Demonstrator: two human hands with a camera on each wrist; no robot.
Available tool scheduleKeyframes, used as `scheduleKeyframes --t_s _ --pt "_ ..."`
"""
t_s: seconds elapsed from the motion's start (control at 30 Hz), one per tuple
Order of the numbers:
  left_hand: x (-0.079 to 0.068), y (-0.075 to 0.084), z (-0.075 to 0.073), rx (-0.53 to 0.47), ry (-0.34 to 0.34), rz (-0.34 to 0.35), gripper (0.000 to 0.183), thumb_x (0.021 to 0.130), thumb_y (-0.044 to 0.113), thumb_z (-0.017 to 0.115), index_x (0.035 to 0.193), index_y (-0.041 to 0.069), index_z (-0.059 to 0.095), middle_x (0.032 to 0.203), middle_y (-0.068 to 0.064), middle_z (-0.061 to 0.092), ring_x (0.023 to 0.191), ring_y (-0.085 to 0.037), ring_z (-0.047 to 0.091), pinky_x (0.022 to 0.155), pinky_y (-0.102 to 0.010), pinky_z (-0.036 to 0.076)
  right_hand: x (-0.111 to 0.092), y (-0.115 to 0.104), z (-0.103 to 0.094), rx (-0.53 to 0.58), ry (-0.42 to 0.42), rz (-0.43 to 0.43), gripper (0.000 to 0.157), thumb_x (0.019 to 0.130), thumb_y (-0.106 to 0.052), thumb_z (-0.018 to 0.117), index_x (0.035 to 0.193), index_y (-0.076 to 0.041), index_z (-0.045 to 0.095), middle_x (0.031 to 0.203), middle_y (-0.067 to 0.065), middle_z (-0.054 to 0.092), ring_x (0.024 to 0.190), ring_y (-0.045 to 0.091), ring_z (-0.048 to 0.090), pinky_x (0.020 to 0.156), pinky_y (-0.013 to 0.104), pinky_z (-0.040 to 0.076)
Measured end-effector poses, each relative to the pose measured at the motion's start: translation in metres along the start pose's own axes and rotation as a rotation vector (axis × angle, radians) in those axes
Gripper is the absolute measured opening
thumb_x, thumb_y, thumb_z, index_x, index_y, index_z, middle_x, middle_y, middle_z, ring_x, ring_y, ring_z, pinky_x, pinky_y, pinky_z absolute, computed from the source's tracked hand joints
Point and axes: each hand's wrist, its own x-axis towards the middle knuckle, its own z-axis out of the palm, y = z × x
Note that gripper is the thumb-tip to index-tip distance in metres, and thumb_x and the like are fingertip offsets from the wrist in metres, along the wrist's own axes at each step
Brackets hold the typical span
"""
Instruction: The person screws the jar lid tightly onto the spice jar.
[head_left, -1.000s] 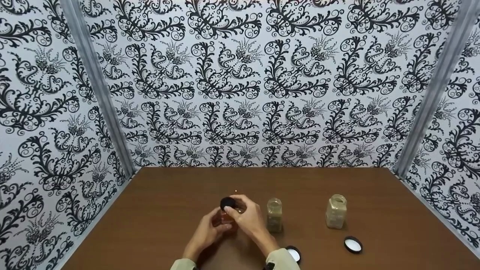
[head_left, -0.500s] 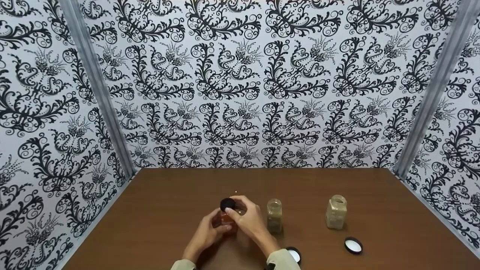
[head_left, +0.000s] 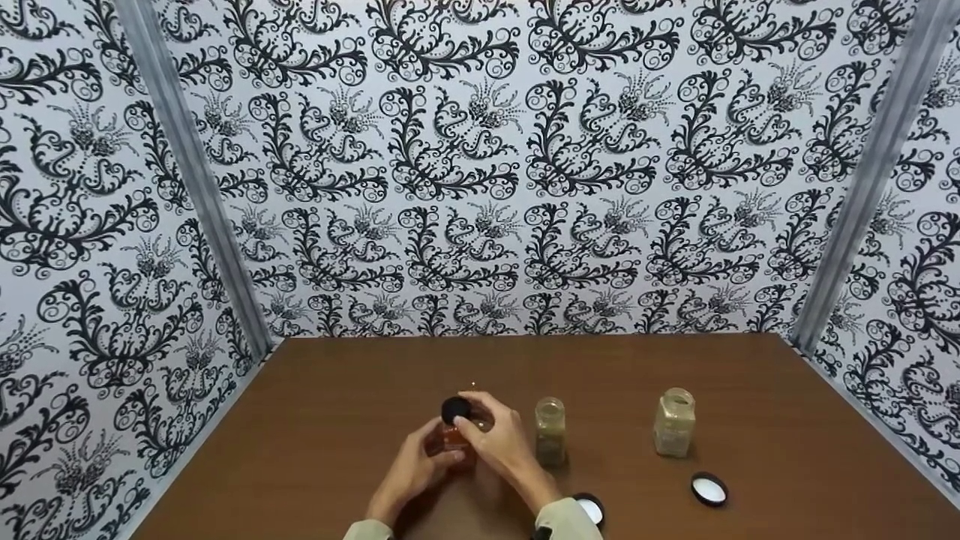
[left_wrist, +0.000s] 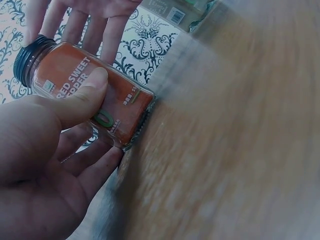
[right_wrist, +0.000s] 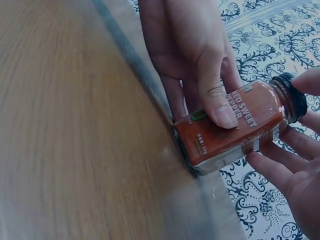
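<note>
Well, the left hand grips the red sweet pepper jar — the right hand pinches its black lid.

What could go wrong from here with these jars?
1. The left hand grips the red sweet pepper jar while the right hand holds its black cap; a hard twist might make the jar slip.
2. The open jar appears close to the right wrist in the head view; a sideways swing could tip and spill it.
3. The nearer loose lid is partly hidden by the right sleeve, so it might get brushed away.
</note>
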Motion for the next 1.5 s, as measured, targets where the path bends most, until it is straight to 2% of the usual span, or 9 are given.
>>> scheduleKeyframes --t_s 0.2,0.4,0.57,0.7,0.87,1.03,1.23,1.37,1.5 --pt "-0.0019 -0.0003 -0.0004 0.026 0.012 0.001 0.055 0.092 0.007 0.070 0.142 -0.005 0.049 0.125 -0.024 0.067 0.114 -0.033 0.067 0.094 -0.027 0.055 0.0001 0.0012 0.0026 0.038 0.004 -0.011 0.036 0.088 -0.021 0.077 0.120 -0.008 0.066 0.115 0.014 0.074 0.107 0.030 0.071 0.095 0.037 0.056" --pt "-0.0014 0.0010 0.0000 0.009 -0.003 -0.008 0.057 0.093 0.009 0.070 0.143 -0.005 0.047 0.128 -0.026 0.065 0.115 -0.035 0.067 0.094 -0.030 0.056 -0.0002 0.0011 0.0010 0.037 -0.020 0.027 0.042 0.091 -0.024 0.073 0.129 -0.009 0.063 0.119 0.015 0.072 0.111 0.029 0.070 0.097 0.035 0.055" --pt "0.0000 0.0027 0.0006 -0.034 -0.013 -0.041 0.062 0.092 0.011 0.071 0.145 -0.005 0.044 0.128 -0.026 0.064 0.114 -0.036 0.067 0.085 -0.025 0.056 0.0004 0.0006 0.0008 0.030 -0.006 0.028 0.034 0.092 -0.021 0.071 0.124 -0.012 0.067 0.114 0.012 0.074 0.107 0.028 0.070 0.093 0.033 0.057" --pt "0.0011 0.0026 0.0017 -0.036 -0.003 -0.041 0.059 0.092 0.008 0.071 0.143 -0.005 0.047 0.125 -0.026 0.066 0.113 -0.035 0.066 0.081 -0.022 0.054 0.0006 0.0007 0.0014 0.062 0.010 0.030 0.032 0.090 -0.021 0.074 0.119 -0.011 0.067 0.114 0.013 0.074 0.107 0.029 0.071 0.093 0.036 0.057" --pt "0.0008 0.0021 0.0018 -0.029 0.003 -0.028 0.057 0.092 0.007 0.071 0.143 -0.005 0.048 0.126 -0.026 0.066 0.116 -0.038 0.065 0.089 -0.022 0.054 0.0000 0.0009 0.0010 0.071 0.000 0.042 0.037 0.089 -0.023 0.075 0.123 -0.011 0.065 0.118 0.014 0.073 0.108 0.029 0.071 0.094 0.039 0.056" --pt "0.0008 0.0017 0.0017 -0.033 0.008 -0.018 0.056 0.091 0.006 0.071 0.142 -0.005 0.049 0.125 -0.027 0.066 0.114 -0.034 0.066 0.086 -0.020 0.053 -0.0006 0.0015 0.0006 0.071 -0.016 0.035 0.041 0.092 -0.021 0.071 0.130 -0.010 0.062 0.122 0.017 0.071 0.111 0.032 0.070 0.097 0.044 0.055" --pt "0.0004 0.0026 0.0017 -0.017 0.012 -0.013 0.056 0.091 0.008 0.071 0.142 -0.004 0.049 0.126 -0.026 0.066 0.112 -0.033 0.067 0.087 -0.020 0.053 -0.0004 0.0025 0.0025 0.064 0.007 0.007 0.033 0.092 -0.021 0.072 0.122 -0.009 0.067 0.115 0.014 0.073 0.108 0.030 0.070 0.094 0.045 0.056" --pt "0.0000 0.0028 0.0017 0.003 0.012 -0.010 0.056 0.092 0.009 0.071 0.141 -0.004 0.050 0.127 -0.025 0.066 0.113 -0.031 0.067 0.090 -0.019 0.052 -0.0006 0.0024 0.0029 0.076 0.012 0.010 0.033 0.091 -0.022 0.074 0.120 -0.008 0.066 0.114 0.014 0.074 0.107 0.030 0.071 0.093 0.042 0.057" --pt "0.0007 0.0026 0.0020 -0.027 0.003 -0.041 0.055 0.092 0.009 0.071 0.141 -0.004 0.050 0.126 -0.024 0.066 0.104 -0.021 0.067 0.076 -0.020 0.052 -0.0008 0.0021 0.0017 0.077 -0.001 0.013 0.038 0.092 -0.021 0.072 0.126 -0.006 0.063 0.118 0.016 0.072 0.110 0.030 0.070 0.095 0.038 0.056"
